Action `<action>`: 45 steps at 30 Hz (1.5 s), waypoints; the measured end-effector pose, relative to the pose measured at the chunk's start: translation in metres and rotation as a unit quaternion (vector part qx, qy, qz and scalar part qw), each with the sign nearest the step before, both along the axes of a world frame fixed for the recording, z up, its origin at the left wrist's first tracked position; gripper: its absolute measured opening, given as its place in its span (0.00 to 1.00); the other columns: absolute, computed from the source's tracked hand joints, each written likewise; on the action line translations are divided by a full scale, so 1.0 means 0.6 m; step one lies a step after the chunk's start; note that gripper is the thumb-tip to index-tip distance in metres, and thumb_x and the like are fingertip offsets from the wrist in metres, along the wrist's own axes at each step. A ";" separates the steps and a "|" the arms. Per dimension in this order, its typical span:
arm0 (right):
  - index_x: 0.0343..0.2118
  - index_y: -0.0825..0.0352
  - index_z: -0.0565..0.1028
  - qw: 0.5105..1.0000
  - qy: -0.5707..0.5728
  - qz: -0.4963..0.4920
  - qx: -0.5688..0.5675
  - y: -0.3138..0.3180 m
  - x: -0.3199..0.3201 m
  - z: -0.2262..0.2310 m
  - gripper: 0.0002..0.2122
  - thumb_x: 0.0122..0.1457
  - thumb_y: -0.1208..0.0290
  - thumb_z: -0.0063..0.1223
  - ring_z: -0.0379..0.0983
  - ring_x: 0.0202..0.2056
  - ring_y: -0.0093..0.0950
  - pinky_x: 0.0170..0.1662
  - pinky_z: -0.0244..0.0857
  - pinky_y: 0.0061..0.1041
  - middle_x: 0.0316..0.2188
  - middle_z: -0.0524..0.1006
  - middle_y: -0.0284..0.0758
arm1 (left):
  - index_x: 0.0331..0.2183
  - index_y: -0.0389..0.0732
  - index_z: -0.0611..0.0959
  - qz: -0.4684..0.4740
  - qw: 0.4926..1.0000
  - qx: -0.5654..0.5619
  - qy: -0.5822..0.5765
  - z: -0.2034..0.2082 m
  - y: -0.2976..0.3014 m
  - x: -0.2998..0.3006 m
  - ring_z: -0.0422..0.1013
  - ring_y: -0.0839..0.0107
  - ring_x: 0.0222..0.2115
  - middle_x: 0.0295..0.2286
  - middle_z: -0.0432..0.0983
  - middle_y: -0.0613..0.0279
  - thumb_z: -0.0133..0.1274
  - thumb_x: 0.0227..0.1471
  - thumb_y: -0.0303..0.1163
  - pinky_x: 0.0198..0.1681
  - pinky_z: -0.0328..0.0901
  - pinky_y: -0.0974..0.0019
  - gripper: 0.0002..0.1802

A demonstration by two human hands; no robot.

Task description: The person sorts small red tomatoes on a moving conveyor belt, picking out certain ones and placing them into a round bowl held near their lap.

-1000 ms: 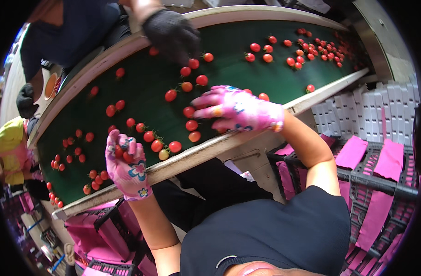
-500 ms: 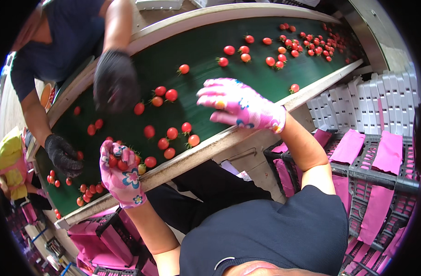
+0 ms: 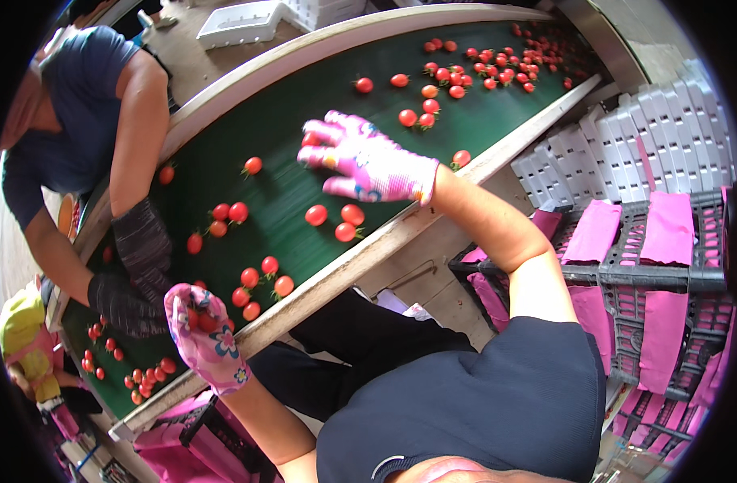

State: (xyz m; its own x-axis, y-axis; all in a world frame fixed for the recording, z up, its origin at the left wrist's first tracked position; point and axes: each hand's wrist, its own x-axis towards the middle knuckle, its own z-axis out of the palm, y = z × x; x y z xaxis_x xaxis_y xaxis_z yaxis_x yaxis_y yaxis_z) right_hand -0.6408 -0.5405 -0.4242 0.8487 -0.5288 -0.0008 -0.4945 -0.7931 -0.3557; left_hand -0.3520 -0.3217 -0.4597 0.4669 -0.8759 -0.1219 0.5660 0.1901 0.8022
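Head view: floral-gloved left hand point(image 3: 219, 342) cups smooth, round tomatoes point(image 3: 207, 322).

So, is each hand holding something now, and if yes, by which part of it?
The left hand cups red tomatoes by their rounded sides. Another tomato shows among the spread fingertips of the right hand; whether it is held cannot be told.

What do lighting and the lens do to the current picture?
Head view: fisheye bends the far rail, and black fills the corners; head view: glare pales the right hand's fingers; head view: the left hand looks dimmer; head view: tomatoes at the upper right sink into shadow.
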 end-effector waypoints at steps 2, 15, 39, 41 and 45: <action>0.54 0.58 0.71 0.995 -0.067 0.042 -0.064 0.033 -0.013 -0.008 0.23 0.55 0.64 0.59 0.58 0.59 0.51 0.62 0.53 0.47 0.60 0.63 0.43 | 0.46 0.39 0.76 0.014 1.000 0.015 -0.003 0.002 -0.001 -0.003 0.66 0.76 0.28 0.31 0.71 0.66 0.47 0.62 0.38 0.33 0.63 0.73 0.15; 0.57 0.65 0.67 0.984 -0.054 -0.148 0.081 0.024 -0.126 -0.001 0.26 0.60 0.57 0.56 0.53 0.64 0.46 0.67 0.45 0.41 0.59 0.67 0.44 | 0.40 0.39 0.76 0.021 0.995 0.068 -0.076 0.036 -0.008 -0.037 0.53 0.81 0.15 0.19 0.61 0.70 0.45 0.60 0.37 0.16 0.47 0.76 0.13; 0.43 0.64 0.79 0.964 -0.203 -0.127 0.116 0.032 -0.159 0.007 0.12 0.60 0.65 0.56 0.76 0.44 0.35 0.49 0.69 0.31 0.40 0.80 0.37 | 0.46 0.43 0.77 0.030 0.993 0.089 -0.078 0.028 0.002 -0.012 0.69 0.79 0.29 0.30 0.73 0.71 0.50 0.60 0.38 0.32 0.65 0.74 0.14; 0.43 0.63 0.79 0.957 -0.221 -0.184 0.032 -0.001 -0.196 -0.005 0.11 0.60 0.65 0.56 0.76 0.45 0.35 0.51 0.68 0.32 0.41 0.80 0.36 | 0.45 0.43 0.77 0.085 0.985 0.128 -0.076 0.049 -0.012 -0.045 0.69 0.80 0.29 0.31 0.73 0.70 0.51 0.60 0.37 0.31 0.65 0.75 0.14; 0.50 0.60 0.75 0.937 -0.071 -0.288 -0.183 -0.015 -0.223 -0.043 0.20 0.60 0.54 0.54 0.67 0.56 0.38 0.63 0.54 0.38 0.53 0.73 0.41 | 0.43 0.42 0.78 0.038 0.992 0.086 -0.087 0.043 -0.008 -0.026 0.68 0.81 0.28 0.29 0.73 0.70 0.51 0.59 0.36 0.27 0.62 0.78 0.12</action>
